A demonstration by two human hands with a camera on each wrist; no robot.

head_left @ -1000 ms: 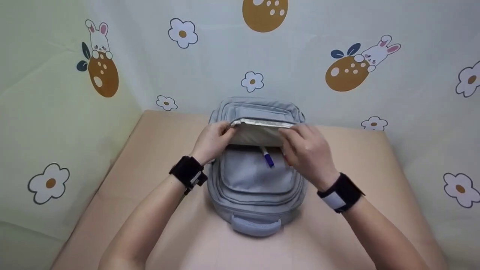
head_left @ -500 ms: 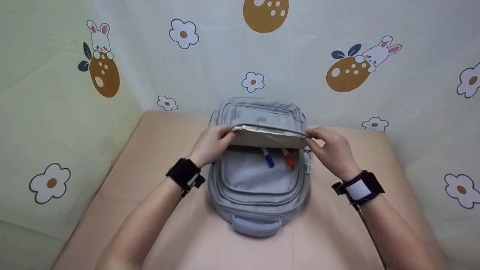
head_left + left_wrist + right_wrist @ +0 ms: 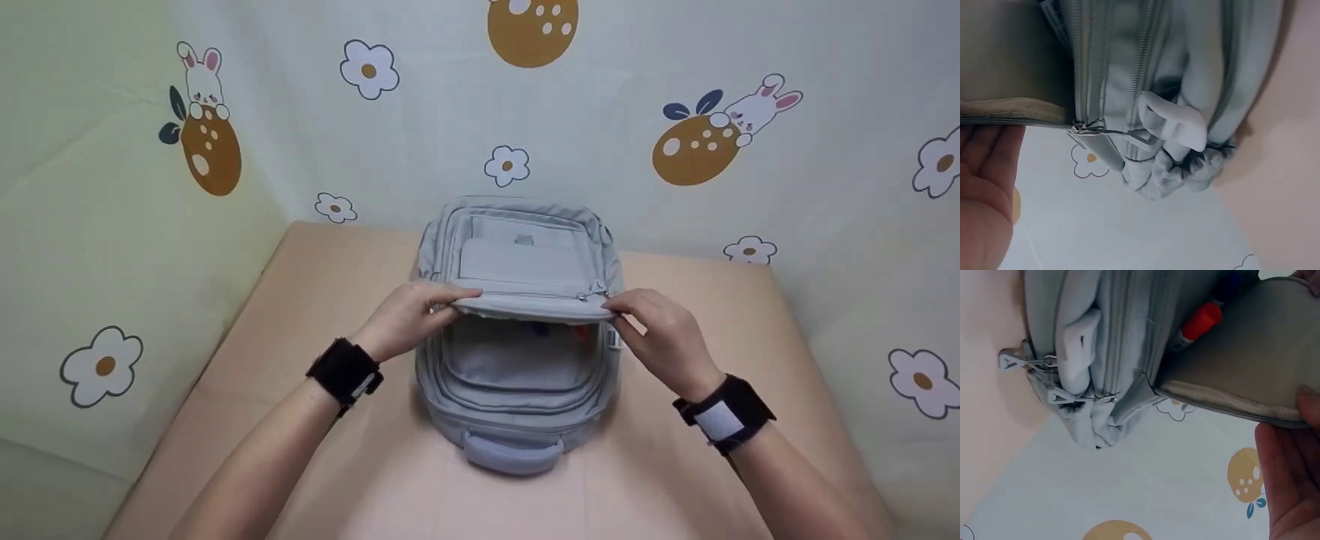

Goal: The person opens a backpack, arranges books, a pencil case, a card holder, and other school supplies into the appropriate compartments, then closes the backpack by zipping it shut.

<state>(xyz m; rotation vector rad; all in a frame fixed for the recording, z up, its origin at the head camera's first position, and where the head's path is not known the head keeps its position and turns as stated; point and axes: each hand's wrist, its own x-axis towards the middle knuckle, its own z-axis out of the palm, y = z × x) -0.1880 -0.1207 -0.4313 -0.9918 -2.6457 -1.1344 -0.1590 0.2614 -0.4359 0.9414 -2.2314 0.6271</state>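
A grey backpack (image 3: 517,367) lies on the table with its front pocket unzipped. My left hand (image 3: 409,315) pinches the left end of the pocket flap (image 3: 525,306), and my right hand (image 3: 664,330) pinches its right end. Between them the flap's zippered edge stretches across, tilted over the pocket opening. Inside the pocket, under the flap, a red-capped marker (image 3: 1203,322) and a blue-capped marker (image 3: 1228,287) show in the right wrist view. From the left wrist, fingers (image 3: 1002,160) lie along the outer side of the flap, below the zipper.
The backpack's carry handle (image 3: 514,456) points toward the near side of the table (image 3: 330,262). Zipper pulls (image 3: 1061,395) hang along its side, by a light fabric tab (image 3: 1079,346). A patterned cloth backdrop (image 3: 600,112) rises behind and beside the table.
My right hand has shifted from over the pocket to the flap's right end, uncovering the red marker. Both hands then bring the flap down toward me, shading the markers.
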